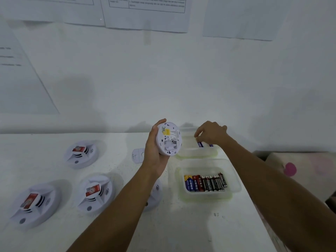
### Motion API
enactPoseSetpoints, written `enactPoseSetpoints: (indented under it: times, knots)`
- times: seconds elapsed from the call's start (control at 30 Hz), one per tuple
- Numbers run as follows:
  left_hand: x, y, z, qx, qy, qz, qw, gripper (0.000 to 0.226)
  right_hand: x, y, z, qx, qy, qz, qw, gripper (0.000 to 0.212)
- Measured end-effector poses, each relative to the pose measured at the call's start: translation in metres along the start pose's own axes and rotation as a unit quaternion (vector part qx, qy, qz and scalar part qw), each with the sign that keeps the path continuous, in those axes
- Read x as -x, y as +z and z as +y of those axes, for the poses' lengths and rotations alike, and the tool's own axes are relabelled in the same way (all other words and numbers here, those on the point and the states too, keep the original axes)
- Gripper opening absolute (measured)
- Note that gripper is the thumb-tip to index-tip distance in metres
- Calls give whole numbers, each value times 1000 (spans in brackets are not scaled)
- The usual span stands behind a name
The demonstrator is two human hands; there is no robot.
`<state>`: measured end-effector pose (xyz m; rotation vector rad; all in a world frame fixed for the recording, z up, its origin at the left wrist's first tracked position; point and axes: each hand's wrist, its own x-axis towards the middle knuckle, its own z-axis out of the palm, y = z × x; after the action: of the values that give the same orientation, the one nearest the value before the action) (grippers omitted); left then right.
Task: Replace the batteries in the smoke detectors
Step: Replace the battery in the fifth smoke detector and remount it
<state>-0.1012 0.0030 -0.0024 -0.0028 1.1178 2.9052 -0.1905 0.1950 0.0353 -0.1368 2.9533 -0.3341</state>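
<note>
Head view: one smoke detector (156, 192) lay mostly hidden under the left forearm. The contents of the far tray (196, 154) were partly covered by the right hand (211, 133). That hand reached into the tray with fingers curled down at a blue battery (200, 144); a grip could not be confirmed. The left hand (153, 150) gripped the raised detector (170, 138) by its rim above the table (172, 230), underside toward the camera, just left of the far tray.

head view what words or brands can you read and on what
"EVEREADY": on the black batteries in the near tray
too blurred: characters on the blue and red batteries
unreadable: wall papers, held detector label, red stickers
</note>
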Motion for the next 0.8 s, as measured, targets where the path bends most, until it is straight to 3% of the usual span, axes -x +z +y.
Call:
enactPoseSetpoints:
  times: [0.07, 0.17, 0.23, 0.3, 0.37, 0.6, 0.7, 0.8]
  knots:
    - [1, 1, 1, 13, 0, 7, 1000, 36, 11, -13, -1, -122, 11, 42, 992, 6]
    - [4, 5, 2, 30, 1, 7, 1000, 39, 47, -28, -7, -386, -24, 108, 916, 3]
    - [8, 10, 3, 35, 4, 3, 999, 43, 74, -27, -16, -478, -47, 120, 869, 5]
    - [14, 18, 3, 40, 10, 4, 999, 44, 96, -15, -28, -516, -57, 118, 846, 6]
    - [19, 23, 3, 36, 12, 6, 999, 43, 109, 2, -38, -533, -56, 131, 834, 6]
    - [28, 32, 4, 13, 16, 31, 999, 40, 130, 50, -62, -451, -56, 264, 851, 5]
    - [29, 35, 5, 17, 18, 47, 999, 48, 133, 64, -71, -389, -73, 315, 863, 20]
    - [27, 34, 8, 33, 26, 40, 998, 40, 137, 75, -70, -307, -103, 320, 890, 35]
